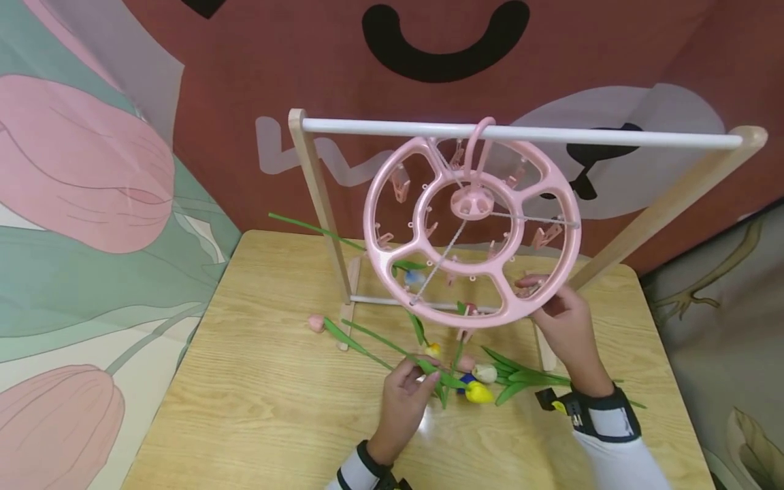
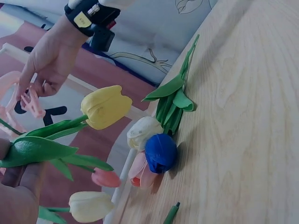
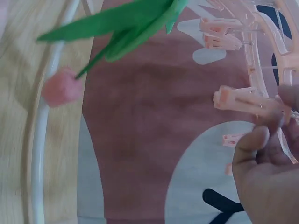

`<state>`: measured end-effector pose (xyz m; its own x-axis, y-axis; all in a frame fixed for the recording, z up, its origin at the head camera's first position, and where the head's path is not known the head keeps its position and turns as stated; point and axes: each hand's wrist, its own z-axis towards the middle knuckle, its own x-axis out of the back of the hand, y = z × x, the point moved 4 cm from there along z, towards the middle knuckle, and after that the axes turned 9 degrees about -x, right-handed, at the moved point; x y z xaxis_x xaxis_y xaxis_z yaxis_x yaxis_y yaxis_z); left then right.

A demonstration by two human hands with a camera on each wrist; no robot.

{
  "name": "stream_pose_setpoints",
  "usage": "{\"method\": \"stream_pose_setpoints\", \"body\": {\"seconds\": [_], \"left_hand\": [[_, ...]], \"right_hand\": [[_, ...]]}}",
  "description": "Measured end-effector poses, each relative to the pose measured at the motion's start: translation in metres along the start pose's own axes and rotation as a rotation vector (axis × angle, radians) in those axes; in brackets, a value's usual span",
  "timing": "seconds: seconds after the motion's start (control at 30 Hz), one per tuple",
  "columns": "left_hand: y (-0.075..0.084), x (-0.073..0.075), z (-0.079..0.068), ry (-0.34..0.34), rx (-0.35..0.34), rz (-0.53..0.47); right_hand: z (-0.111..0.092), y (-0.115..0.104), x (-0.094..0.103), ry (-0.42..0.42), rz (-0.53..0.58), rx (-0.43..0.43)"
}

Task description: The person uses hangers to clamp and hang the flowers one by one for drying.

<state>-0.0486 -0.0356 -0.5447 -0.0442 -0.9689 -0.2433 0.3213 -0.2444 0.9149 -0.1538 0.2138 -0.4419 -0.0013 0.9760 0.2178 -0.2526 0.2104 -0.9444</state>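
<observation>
My left hand [image 1: 404, 395] pinches a yellow artificial tulip [image 2: 105, 107] by its green stem and leaves, the bloom pointing right in the head view. My right hand [image 1: 566, 327] is at the lower right rim of a round pink clip hanger [image 1: 371, 231]. In the right wrist view its thumb and fingers grip a pink clothespin [image 3: 243, 101] on that hanger. Beyond the held tulip, a white tulip [image 2: 145, 133], a blue tulip [image 2: 161, 153] and a pink tulip [image 2: 141, 171] lie together on the table.
The hanger hooks over the white top rod [image 1: 392, 128] of a wooden-sided rack [image 1: 318, 197] standing on the table [image 1: 245, 381]. Several other clothespins dangle around it. Another pink tulip [image 1: 316, 323] lies at the left, and a light-blue flower [image 1: 414, 278] shows behind the hanger.
</observation>
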Motion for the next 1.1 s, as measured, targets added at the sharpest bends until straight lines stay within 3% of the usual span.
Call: {"method": "stream_pose_setpoints", "body": {"seconds": [0.1, 0.4, 0.53, 0.73, 0.83, 0.97, 1.1], "left_hand": [[-0.001, 0.001, -0.001, -0.001, -0.003, -0.002], [-0.006, 0.003, 0.003, 0.031, 0.006, -0.034], [-0.005, 0.002, 0.004, 0.037, 0.025, -0.017], [0.001, -0.003, 0.007, 0.011, -0.026, -0.009], [0.002, -0.007, 0.010, 0.006, -0.011, 0.006], [0.002, -0.013, 0.015, -0.008, 0.027, 0.005], [0.001, -0.020, 0.021, -0.026, 0.013, 0.008]], "right_hand": [[-0.010, -0.006, -0.001, -0.044, 0.010, 0.026], [-0.035, -0.022, -0.010, -0.081, -0.131, 0.070], [-0.040, -0.029, -0.015, -0.068, -0.146, 0.074], [-0.046, -0.040, -0.029, -0.050, -0.129, 0.110], [-0.047, -0.043, -0.037, -0.053, -0.133, 0.104], [-0.049, -0.047, -0.046, -0.048, -0.199, 0.112], [-0.048, -0.049, -0.054, -0.042, -0.242, 0.121]]}}
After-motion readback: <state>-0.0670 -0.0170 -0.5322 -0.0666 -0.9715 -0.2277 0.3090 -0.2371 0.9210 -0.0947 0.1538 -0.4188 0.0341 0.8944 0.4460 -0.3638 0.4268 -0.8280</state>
